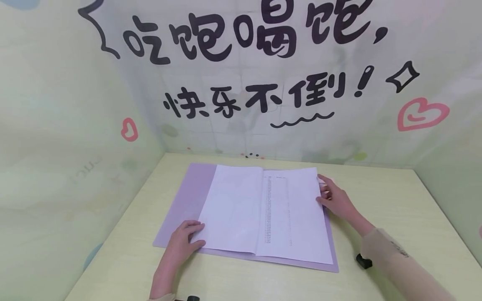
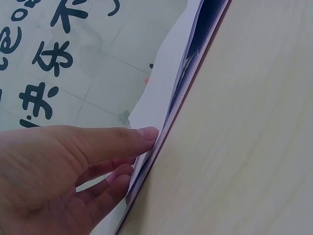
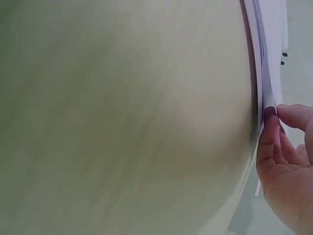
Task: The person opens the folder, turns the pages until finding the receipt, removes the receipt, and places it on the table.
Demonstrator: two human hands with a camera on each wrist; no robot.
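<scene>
A purple folder [image 1: 191, 194] lies spread open on the table, with white pages on it. Blank is the left page [image 1: 233, 209]; the right page [image 1: 305, 221] carries columns of small print. My left hand [image 1: 184, 238] rests on the lower left corner of the left page, its thumb [image 2: 146, 134] lying on the paper near the folder's edge. At the upper right edge my right hand [image 1: 337, 202] pinches the right page between thumb and fingers. In the right wrist view the fingers [image 3: 270, 139] are under the lifted edge of the paper [image 3: 268, 88], the thumb on its other side.
The pale wooden table [image 1: 286, 286] meets a printed backdrop [image 1: 233, 138] with large black characters behind the folder. Side panels [image 1: 56, 167] of the same kind stand left and right. A black object [image 1: 363, 261] shows at the right sleeve [image 1: 399, 259].
</scene>
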